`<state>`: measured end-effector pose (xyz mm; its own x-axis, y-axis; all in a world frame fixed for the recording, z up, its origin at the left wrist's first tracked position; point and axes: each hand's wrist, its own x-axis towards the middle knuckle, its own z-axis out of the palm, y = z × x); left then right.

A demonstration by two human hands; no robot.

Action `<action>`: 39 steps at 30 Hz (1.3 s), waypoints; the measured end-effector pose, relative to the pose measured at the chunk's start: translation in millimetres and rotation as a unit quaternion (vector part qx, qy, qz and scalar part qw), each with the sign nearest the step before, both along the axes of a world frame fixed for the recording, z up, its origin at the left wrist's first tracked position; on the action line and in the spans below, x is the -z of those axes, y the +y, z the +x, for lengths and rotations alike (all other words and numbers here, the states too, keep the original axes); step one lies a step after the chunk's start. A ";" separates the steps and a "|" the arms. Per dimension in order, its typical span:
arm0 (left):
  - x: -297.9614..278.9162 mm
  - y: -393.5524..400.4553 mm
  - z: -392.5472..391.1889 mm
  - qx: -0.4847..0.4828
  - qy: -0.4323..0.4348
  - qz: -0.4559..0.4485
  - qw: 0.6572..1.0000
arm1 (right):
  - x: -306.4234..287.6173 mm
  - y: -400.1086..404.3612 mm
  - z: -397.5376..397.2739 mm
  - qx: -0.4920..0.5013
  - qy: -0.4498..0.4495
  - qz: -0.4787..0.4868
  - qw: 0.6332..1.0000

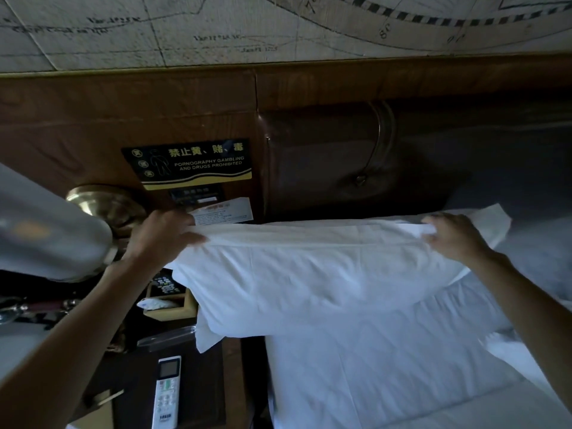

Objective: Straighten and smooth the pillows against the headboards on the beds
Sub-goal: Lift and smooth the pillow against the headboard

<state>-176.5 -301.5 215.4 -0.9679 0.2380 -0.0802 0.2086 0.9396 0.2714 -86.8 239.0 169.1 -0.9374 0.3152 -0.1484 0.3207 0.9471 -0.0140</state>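
Pillow [309,274] lies lengthwise along the headboard [325,156], left hand [164,233] and right hand [452,233] pinching its top corners.

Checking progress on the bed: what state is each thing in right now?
pillow: lifted by its top edge, overhanging the bed's side
left hand: grips the pillow's top left corner
right hand: grips the top right corner
remote: lying flat on the nightstand

A black sign [198,164] with Chinese and English text is fixed to the wood panel [93,125], a card [224,211] below it. Map wallpaper [216,29] runs above. A brass lamp [106,205] stands left; a white remote [167,393] lies on the nightstand [204,385].
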 end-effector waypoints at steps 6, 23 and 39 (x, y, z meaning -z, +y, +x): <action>-14.4 2.5 -4.6 -0.038 0.001 -0.007 0.999 | -18.1 -8.4 -3.3 0.070 0.115 -0.019 0.991; 136.4 127.9 57.9 0.179 0.235 -0.088 0.951 | 119.1 -109.3 22.1 -0.091 0.322 0.032 0.942; 164.4 180.5 128.5 0.230 0.348 -0.018 0.909 | 153.2 -122.5 89.1 -0.098 0.379 -0.014 0.920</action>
<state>-47.9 -121.0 51.0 -0.5857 0.6404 0.4969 0.6911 0.7148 -0.1066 2.4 116.4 15.8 -0.8133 0.1342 0.5662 0.0310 0.9816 -0.1882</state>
